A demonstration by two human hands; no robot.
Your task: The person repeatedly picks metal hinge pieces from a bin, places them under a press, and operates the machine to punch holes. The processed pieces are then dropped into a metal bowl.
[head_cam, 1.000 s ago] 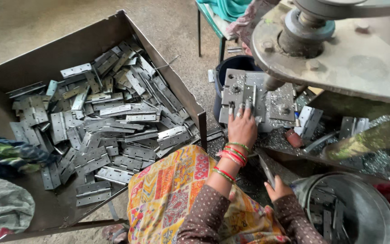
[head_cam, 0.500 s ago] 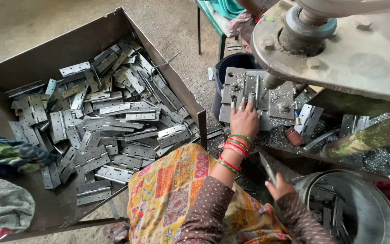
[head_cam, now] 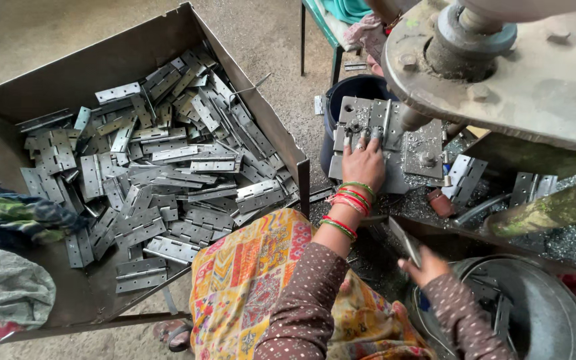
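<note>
Left hand [head_cam: 363, 163] presses flat on the hinge [head_cam: 376, 127] seated on the press plate [head_cam: 428, 148], fingers spread. Right hand [head_cam: 425, 267], now lifted over the metal bucket [head_cam: 555, 313], pinches another hinge [head_cam: 405, 241]. Tray of hinges [head_cam: 168, 160] sits left.

Brown dotted sleeves [head_cam: 301, 300], red-green bangles [head_cam: 349, 200], patterned dress [head_cam: 248, 280].
</note>
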